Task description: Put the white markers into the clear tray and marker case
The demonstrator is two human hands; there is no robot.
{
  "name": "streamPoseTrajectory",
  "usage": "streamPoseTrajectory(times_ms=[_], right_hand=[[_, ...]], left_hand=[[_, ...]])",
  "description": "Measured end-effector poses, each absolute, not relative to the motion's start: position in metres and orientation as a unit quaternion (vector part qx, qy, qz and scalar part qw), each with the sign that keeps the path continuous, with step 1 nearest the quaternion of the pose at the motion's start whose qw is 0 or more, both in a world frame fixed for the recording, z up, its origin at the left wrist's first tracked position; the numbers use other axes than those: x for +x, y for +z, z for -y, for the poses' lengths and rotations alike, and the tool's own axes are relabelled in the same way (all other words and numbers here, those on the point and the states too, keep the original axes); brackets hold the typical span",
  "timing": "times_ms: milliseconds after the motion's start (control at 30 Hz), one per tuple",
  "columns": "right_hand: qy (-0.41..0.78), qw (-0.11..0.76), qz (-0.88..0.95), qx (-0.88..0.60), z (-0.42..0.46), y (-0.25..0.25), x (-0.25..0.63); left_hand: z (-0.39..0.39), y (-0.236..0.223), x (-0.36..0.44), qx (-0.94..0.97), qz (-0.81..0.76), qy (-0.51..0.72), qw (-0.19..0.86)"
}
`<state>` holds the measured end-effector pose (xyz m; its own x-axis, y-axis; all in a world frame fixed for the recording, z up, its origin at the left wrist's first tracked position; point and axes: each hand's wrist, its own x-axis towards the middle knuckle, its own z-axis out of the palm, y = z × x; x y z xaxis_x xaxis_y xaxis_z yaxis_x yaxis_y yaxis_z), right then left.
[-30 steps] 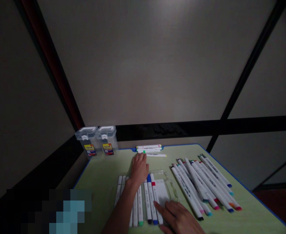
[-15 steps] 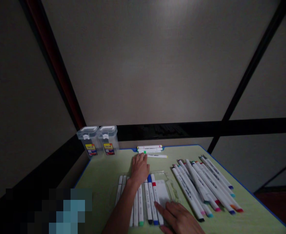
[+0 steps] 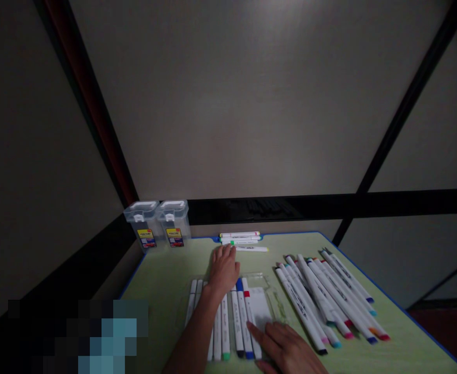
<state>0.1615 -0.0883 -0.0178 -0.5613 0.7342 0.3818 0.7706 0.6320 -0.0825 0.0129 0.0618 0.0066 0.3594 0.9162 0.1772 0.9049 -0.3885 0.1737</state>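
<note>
My left hand (image 3: 224, 267) lies palm down with its fingers stretched out, beyond the case's far edge. Its fingertips reach the left end of a white marker with a yellow tip (image 3: 252, 249). My right hand (image 3: 289, 348) rests at the near right of a clear plastic case (image 3: 257, 276). Its extended index finger touches a white marker with a red band (image 3: 246, 294), and its thumb is partly cut off below. Beside that marker in the case lie a blue-ended marker (image 3: 243, 319) and a green-ended one (image 3: 225, 322). My left forearm hides some of the row.
A loose pile of white markers (image 3: 330, 296) with coloured ends spreads over the right of the green table (image 3: 154, 278). Several more markers (image 3: 240, 236) lie at the back edge. Two clear lidded boxes (image 3: 145, 223) stand at the back left, before a wall.
</note>
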Motion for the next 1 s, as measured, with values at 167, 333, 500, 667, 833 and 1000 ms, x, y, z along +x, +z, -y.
streamPoseTrajectory(times_ms=[167,333,500,667,833,1000], right_hand=[[-0.050,0.196,0.884,-0.421,0.0870,-0.0209,0.1616],[-0.046,0.175,0.887,-0.424,0.0866,-0.0205,0.1620],[-0.041,0.170,0.888,-0.425,0.0862,-0.0201,0.1612],[-0.045,0.186,0.884,-0.427,0.0860,-0.0217,0.1614],[-0.036,0.186,0.884,-0.428,0.0875,-0.0192,0.1620],[-0.025,0.162,0.886,-0.434,0.0881,-0.0139,0.1607]], left_hand=[[-0.0606,0.0078,0.0128,0.827,-0.547,0.128,0.019],[-0.0596,0.0066,0.0131,0.827,-0.547,0.129,0.021],[-0.0593,0.0060,0.0125,0.826,-0.548,0.128,0.030],[-0.0589,0.0080,0.0126,0.829,-0.543,0.131,0.043],[-0.0574,0.0113,0.0137,0.834,-0.531,0.139,0.053],[-0.0562,0.0136,0.0146,0.831,-0.534,0.144,0.062]])
